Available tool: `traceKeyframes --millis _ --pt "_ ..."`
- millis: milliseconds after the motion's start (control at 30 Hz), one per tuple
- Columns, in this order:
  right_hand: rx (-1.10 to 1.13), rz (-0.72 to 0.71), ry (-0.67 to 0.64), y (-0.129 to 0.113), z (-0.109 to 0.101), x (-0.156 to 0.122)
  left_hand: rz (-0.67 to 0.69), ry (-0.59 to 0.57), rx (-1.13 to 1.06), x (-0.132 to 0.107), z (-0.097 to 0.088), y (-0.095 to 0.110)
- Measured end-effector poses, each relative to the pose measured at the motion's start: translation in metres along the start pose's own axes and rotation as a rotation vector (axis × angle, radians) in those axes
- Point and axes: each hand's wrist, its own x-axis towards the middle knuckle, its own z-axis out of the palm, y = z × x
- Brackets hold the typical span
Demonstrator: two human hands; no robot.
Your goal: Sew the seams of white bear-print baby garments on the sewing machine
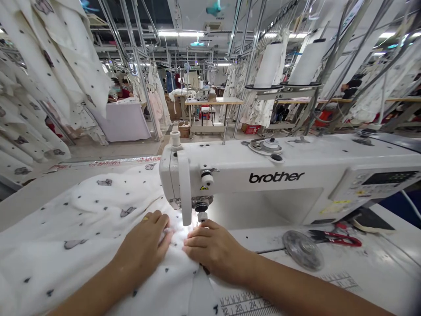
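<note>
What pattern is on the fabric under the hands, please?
The white printed fabric carries small dark dots and grey bear-like motifs, best seen in the head view.

Two hands press white printed fabric point(82, 228) flat under the needle of a white sewing machine point(279, 180): left hand point(144, 248) on the cloth, right hand point(212, 248) just beside it. Red scissors point(335, 238) lie nearby on the table point(378, 272).

White fabric point(82, 228) with small grey printed motifs: spread, rumpled, across lower left of frame, covering table from left edge to centre. Soft folds and creases throughout. Right edge bunched at centre of frame, under needle area of sewing machine point(289, 180). Machine: white, "brother" lettering in black, body running from centre to right edge of frame, head at centre.
</note>
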Motion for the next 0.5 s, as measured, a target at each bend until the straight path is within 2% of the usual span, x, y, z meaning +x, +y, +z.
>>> traceKeyframes --millis 167,333,400,500 --pt "0.031 0.126 -0.085 0.0 0.004 0.012 0.018 0.008 -0.011 0.013 0.008 -0.01" --pt "0.042 0.216 -0.123 0.001 -0.001 0.019 0.071 -0.014 -0.049 0.03 -0.001 -0.021" --pt "0.078 0.22 -0.091 0.001 -0.003 0.017 0.083 -0.004 -0.072 0.023 -0.007 -0.015" --pt "0.108 0.234 -0.01 0.002 -0.005 0.01 0.147 0.028 -0.2 -0.001 -0.012 0.007"
